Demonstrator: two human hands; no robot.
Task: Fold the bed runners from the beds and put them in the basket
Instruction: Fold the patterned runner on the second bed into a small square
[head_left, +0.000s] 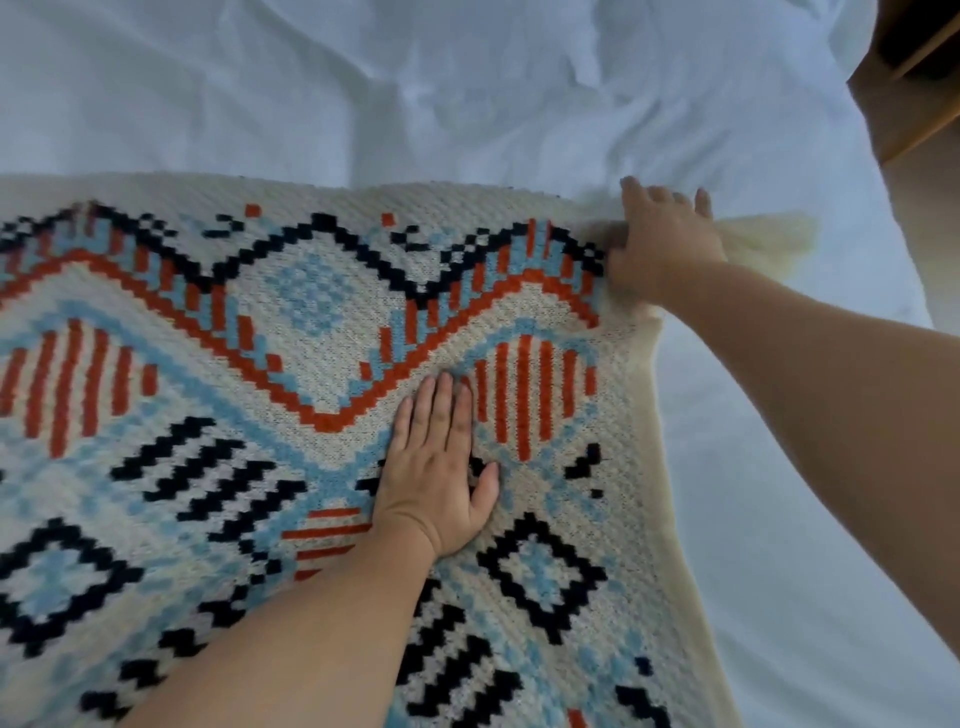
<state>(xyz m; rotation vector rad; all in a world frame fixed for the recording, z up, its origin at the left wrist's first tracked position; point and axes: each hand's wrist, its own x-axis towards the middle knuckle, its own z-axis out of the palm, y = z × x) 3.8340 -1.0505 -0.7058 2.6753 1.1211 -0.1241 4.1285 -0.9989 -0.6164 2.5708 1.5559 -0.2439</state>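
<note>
Across the white bed sheet (467, 93) a cream bed runner (322, 291) with orange, pale blue and black geometric patterning is spread, covering the left and centre of the view. Its middle is pressed flat by the left hand (441, 467), palm down, fingers extended and together, nothing gripped. Its far right corner is pinched by the right hand (665, 239), fingers curled over the edge where the cream fringe (769, 234) shows. Wooden furniture (919, 78) is seen beside the bed's upper right. No writing is visible.
</note>
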